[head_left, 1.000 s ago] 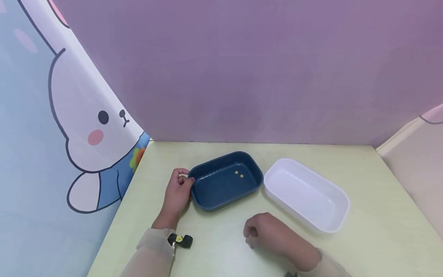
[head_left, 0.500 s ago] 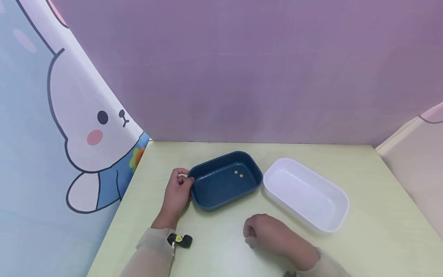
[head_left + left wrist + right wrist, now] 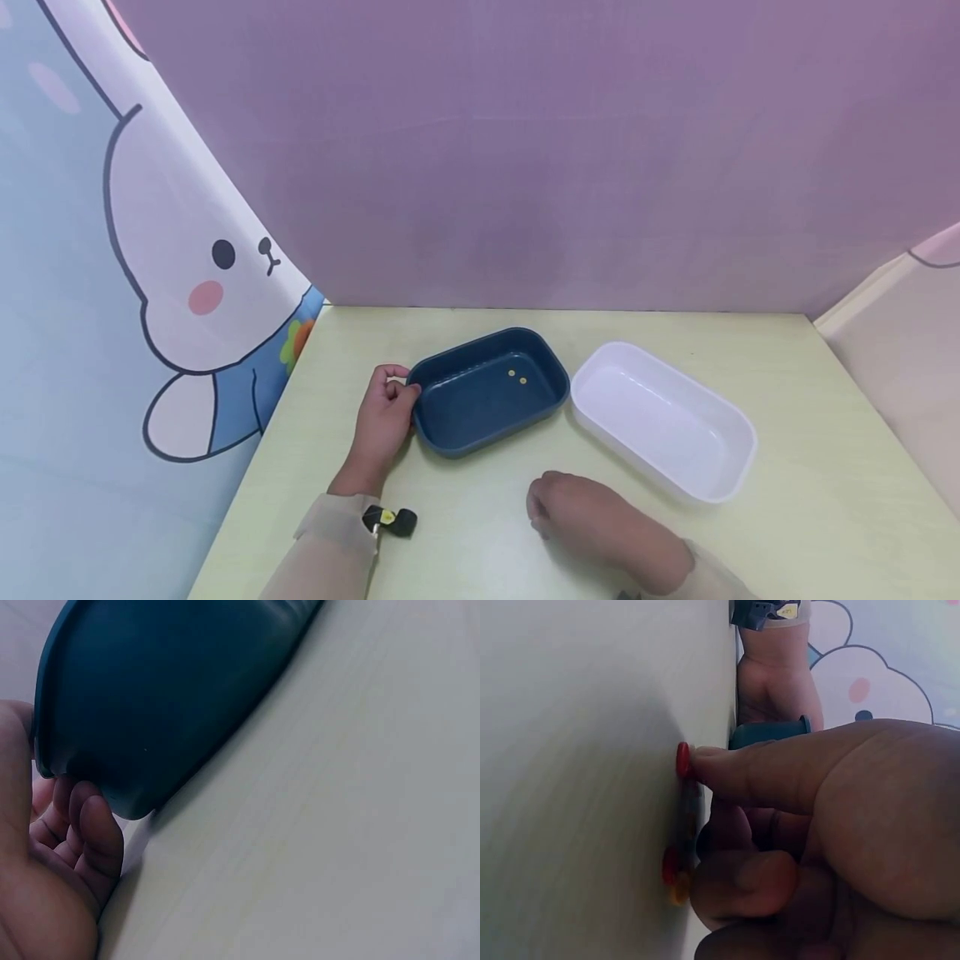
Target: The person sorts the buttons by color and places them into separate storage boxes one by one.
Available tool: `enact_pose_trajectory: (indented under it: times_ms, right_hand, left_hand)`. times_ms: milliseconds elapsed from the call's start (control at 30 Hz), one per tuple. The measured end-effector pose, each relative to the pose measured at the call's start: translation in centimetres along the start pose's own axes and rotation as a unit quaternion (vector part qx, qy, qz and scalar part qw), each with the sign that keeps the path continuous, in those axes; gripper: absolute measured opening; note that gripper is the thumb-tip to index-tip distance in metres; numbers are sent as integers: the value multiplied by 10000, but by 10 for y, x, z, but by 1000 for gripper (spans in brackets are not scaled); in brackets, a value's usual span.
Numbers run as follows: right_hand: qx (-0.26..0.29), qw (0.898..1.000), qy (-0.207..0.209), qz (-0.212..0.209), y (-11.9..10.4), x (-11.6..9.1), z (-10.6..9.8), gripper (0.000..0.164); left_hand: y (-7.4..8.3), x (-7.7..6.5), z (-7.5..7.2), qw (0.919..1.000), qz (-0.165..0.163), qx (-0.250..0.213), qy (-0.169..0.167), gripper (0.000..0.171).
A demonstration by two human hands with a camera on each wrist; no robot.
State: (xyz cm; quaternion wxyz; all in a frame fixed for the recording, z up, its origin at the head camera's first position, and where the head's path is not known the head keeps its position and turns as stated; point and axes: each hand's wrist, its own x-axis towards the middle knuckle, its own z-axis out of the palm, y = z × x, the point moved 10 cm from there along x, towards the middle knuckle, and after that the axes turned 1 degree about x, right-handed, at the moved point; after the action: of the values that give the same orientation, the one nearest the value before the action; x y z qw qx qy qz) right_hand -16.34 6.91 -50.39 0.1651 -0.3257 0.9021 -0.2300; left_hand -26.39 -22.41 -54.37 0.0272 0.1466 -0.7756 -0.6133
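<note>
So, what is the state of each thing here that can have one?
Dark blue tray: upright, left end held.
White tray: upright, open top.
Two yellow discs: inside the dark blue tray, apart.
Left hand: holding the dark blue tray's end.
Right hand: curled; whether it grips anything is unclear.
Two red pieces: separate, at the right hand.
Orange piece: close beside one red piece.

the left arm [image 3: 322, 546] and right arm [image 3: 705, 575] slant inward. the left hand [image 3: 384, 425] sits farther forward, thumb and fingertips bent in a pinch. the right hand [image 3: 592, 521] lies back uppermost, fingers curled under; in the right wrist view its thumb [image 3: 757, 772] stretches out, apart from the bent fingers [image 3: 742, 889].
</note>
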Motion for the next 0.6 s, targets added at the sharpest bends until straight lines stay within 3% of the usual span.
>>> enact_pose_trajectory:
  times_ms: [267, 600]
  right_hand:
    - [48, 10000, -31, 27, -4, -3, -1, 26]
    - [1080, 9940, -178, -83, -1, 0, -21, 24]
  left_hand:
    - [1, 0, 1, 10000, -48, -19, -50, 27]
    - [-1, 1, 0, 10000, 31, -7, -8, 26]
